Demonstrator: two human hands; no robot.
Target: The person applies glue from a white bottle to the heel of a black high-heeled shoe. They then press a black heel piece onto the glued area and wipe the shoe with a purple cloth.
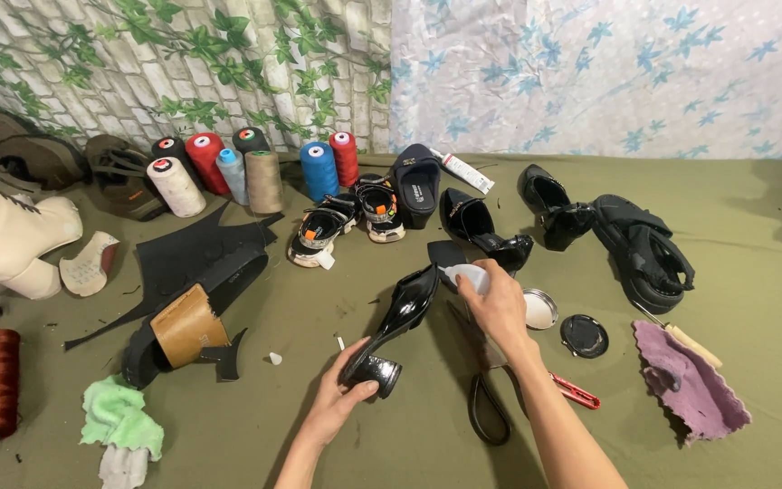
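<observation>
head view: olive cloth (753, 235) floor, leafy brick-print wall (138, 63) behind.

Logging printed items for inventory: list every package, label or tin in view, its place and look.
Tube: far centre beside the black slipper, lying flat, white with red.
Open tin: beside the right hand, round, silver.
Tin lid: right of the tin, round, black.

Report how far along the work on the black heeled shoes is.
Done: the polish tin is open, its lid lying beside it. In hand: the left hand grips the glossy black shoe by its heel, while the right hand holds a white cloth near its toe. Left: two more black heels lie beyond, untouched; whether they are polished cannot be told.
</observation>
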